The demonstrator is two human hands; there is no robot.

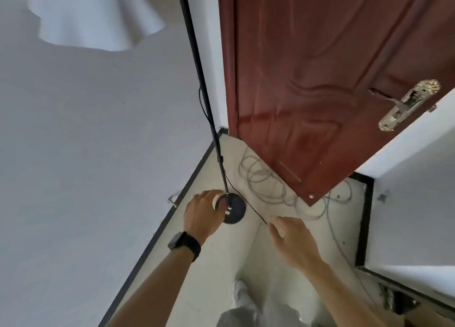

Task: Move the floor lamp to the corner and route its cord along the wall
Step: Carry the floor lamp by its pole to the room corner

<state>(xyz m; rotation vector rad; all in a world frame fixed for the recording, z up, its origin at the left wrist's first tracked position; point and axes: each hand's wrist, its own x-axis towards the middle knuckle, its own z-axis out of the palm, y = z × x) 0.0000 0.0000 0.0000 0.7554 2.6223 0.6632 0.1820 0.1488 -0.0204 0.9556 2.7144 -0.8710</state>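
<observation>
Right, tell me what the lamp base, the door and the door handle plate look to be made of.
Lamp base: a black disc with a dull sheen, probably painted metal, though plastic can't be excluded. Door: reddish-brown with moulded panels and a glossy finish that reflects light; varnished wood or a wood-look skin, unclear which. Handle plate: shiny, ornate, brass-coloured metal.

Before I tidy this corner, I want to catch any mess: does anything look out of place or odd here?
Yes. A loose grey cable lies in tangled loops on the floor beside the lamp base, running under the open door's lower corner, where it could snag. The lamp's black cord crosses the open floor to the right hand, not along the wall.
</observation>
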